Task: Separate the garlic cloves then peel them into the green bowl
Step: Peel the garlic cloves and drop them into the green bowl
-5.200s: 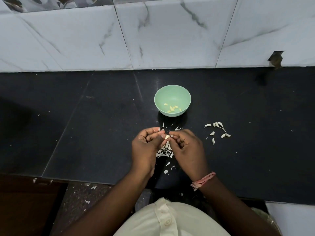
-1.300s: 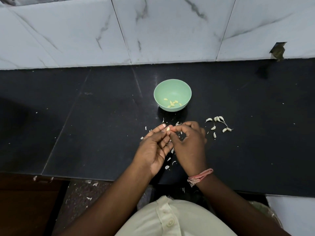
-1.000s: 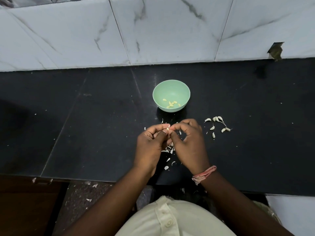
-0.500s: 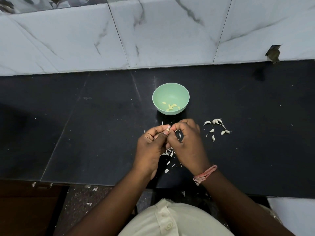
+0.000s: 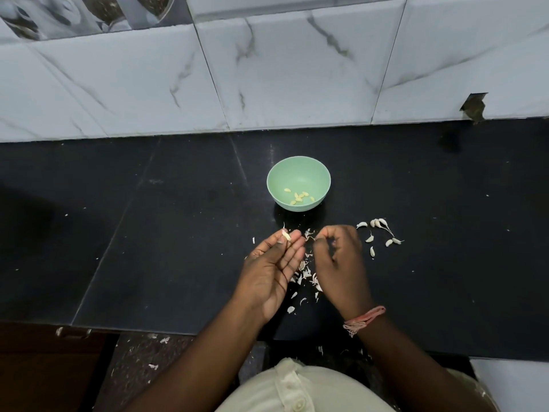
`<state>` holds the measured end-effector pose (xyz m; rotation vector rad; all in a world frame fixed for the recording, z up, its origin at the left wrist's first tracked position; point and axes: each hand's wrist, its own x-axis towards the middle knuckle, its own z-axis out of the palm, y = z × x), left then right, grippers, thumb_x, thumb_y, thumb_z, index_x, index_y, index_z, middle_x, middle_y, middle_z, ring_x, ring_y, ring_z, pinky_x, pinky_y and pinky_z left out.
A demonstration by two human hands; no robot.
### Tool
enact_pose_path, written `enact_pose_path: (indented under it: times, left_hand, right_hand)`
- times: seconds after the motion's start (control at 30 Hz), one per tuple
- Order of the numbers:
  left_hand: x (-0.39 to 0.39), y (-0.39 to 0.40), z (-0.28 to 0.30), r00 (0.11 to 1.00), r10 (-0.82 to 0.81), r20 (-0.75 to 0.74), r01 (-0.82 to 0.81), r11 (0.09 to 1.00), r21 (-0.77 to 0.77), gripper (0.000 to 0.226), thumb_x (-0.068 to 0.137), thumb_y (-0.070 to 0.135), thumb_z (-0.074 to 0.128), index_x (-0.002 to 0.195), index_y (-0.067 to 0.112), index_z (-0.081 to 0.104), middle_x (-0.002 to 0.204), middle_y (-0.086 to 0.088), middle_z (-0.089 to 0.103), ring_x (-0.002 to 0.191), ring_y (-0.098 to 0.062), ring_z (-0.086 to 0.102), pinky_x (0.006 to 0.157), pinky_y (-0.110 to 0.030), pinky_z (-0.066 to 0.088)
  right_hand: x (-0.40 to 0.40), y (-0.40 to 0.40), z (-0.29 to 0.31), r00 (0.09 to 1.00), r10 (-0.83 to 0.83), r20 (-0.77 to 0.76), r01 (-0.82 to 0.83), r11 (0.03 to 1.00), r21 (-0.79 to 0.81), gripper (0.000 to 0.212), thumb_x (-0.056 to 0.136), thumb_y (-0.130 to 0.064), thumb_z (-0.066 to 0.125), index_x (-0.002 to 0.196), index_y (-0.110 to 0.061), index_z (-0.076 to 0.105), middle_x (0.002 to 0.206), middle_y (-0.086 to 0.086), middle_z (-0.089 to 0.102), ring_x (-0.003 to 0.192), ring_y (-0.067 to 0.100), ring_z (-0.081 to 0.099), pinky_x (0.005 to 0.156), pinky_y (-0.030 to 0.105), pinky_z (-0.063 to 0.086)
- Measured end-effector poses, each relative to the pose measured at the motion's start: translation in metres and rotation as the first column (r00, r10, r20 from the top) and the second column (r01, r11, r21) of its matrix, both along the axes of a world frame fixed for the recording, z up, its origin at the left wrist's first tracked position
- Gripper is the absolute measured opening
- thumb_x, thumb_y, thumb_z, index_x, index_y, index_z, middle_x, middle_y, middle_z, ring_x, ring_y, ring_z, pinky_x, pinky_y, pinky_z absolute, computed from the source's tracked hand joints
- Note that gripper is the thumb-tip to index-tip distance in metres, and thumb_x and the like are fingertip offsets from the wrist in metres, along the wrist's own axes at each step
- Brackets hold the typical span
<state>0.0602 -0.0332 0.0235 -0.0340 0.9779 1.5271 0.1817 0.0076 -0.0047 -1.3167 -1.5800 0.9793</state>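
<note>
Here, from the head camera, the left hand (image 5: 271, 264) lies palm up over the black counter (image 5: 124, 233), pinching one small garlic clove (image 5: 286, 235) between thumb and fingertips (image 5: 292, 237). The right hand (image 5: 338, 257) sits just beside it with its fingers curled in, and it seems to pinch a thin bit of skin (image 5: 309, 237), though that is hard to see. The green bowl (image 5: 298, 165) stands farther away, near the hands, with a few yellow peeled cloves (image 5: 298, 196) inside. More cloves with skin on (image 5: 378, 231) lie to the right of the right hand. A pile of loose skins (image 5: 306, 276) lies on the counter between the hands. The clove looks tiny and light, and hard enough to squeeze a little. Its bare side may be slippery, so it could pop out. I think it is best to hold it by its middle and pull the papery skin from the pointy end.
</note>
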Motion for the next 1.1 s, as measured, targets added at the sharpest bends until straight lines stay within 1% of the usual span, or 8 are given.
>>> enact_pose_path:
  times: [0.13,0.2,0.3,0.37,0.47,0.63,0.9,1.1]
  left_hand:
    - [0.000,0.003,-0.005,0.999,0.007,0.035,-0.007,1.000,-0.017,0.015,0.101,0.000,0.051,0.107,0.004,0.065,0.112,-0.021,0.074,0.098,-0.026,0.075,0.079,-0.032,0.063]
    - [0.000,0.005,-0.005,0.996,0.008,0.084,-0.006,1.000,-0.020,0.015,0.100,0.000,0.053,0.105,0.005,0.066,0.109,-0.019,0.075,0.092,-0.023,0.076,0.078,-0.030,0.063]
    - [0.001,0.007,-0.003,0.983,0.023,0.185,-0.020,1.000,-0.014,0.016,0.089,-0.002,0.060,0.100,0.005,0.068,0.101,-0.017,0.075,0.085,-0.020,0.076,0.075,-0.027,0.063]
    - [0.001,0.009,-0.004,0.970,0.028,0.241,-0.026,1.000,-0.011,0.017,0.087,-0.003,0.059,0.101,0.003,0.068,0.098,-0.016,0.073,0.082,-0.019,0.075,0.072,-0.024,0.062]
    - [0.000,0.010,-0.007,0.968,0.010,0.250,-0.007,1.000,-0.013,0.018,0.097,-0.003,0.052,0.104,0.004,0.067,0.093,-0.013,0.071,0.077,-0.015,0.073,0.070,-0.020,0.061]
    - [-0.002,0.010,-0.006,0.980,-0.008,0.199,0.005,1.000,0.015,0.017,0.098,-0.001,0.053,0.104,0.007,0.068,0.091,-0.011,0.072,0.077,-0.013,0.072,0.067,-0.021,0.060]
    - [-0.005,0.009,-0.001,1.000,-0.007,0.000,0.007,0.992,0.127,0.024,0.087,-0.004,0.060,0.108,0.004,0.065,0.092,-0.012,0.073,0.080,-0.014,0.071,0.078,-0.021,0.060]
    - [-0.003,0.009,0.002,0.988,0.010,-0.152,0.021,0.980,0.198,0.029,0.081,-0.003,0.065,0.109,0.005,0.065,0.093,-0.011,0.069,0.086,-0.016,0.068,0.081,-0.022,0.058]
  right_hand:
    - [0.001,0.002,0.001,1.000,-0.005,0.007,0.005,1.000,-0.017,0.014,0.083,-0.038,0.050,0.089,-0.030,0.059,0.102,-0.016,0.052,0.097,0.019,0.060,0.088,0.049,0.052]
    - [0.000,0.003,0.004,1.000,0.010,-0.017,-0.010,1.000,0.003,0.004,0.088,-0.029,0.057,0.090,-0.030,0.060,0.102,-0.016,0.053,0.094,0.016,0.062,0.086,0.045,0.054]
    - [-0.002,0.003,0.012,0.994,0.058,-0.095,-0.056,0.998,0.019,0.019,0.092,-0.009,0.066,0.101,-0.025,0.063,0.103,-0.005,0.061,0.090,0.010,0.064,0.082,0.028,0.055]
    - [-0.003,0.002,0.018,0.982,0.110,-0.151,-0.108,0.994,0.024,0.031,0.091,-0.003,0.068,0.113,-0.025,0.063,0.102,-0.001,0.064,0.089,0.010,0.064,0.079,0.018,0.052]
    - [-0.007,0.002,0.018,0.978,0.149,-0.144,-0.142,0.988,0.058,0.048,0.090,-0.003,0.069,0.127,-0.032,0.061,0.106,-0.006,0.065,0.096,0.014,0.062,0.084,0.019,0.052]
    - [-0.010,0.004,0.018,0.977,0.142,-0.157,-0.132,0.989,0.069,0.056,0.089,-0.004,0.070,0.132,-0.039,0.058,0.105,-0.012,0.067,0.101,0.018,0.062,0.087,0.025,0.052]
    - [-0.009,0.005,0.023,0.950,0.233,-0.210,-0.215,0.971,0.107,0.058,0.090,0.004,0.067,0.134,-0.032,0.055,0.102,-0.004,0.068,0.096,0.018,0.064,0.086,0.015,0.047]
    - [-0.007,0.005,0.024,0.945,0.243,-0.218,-0.220,0.967,0.127,0.059,0.090,0.004,0.065,0.134,-0.033,0.054,0.100,-0.005,0.066,0.092,0.020,0.064,0.084,0.019,0.050]
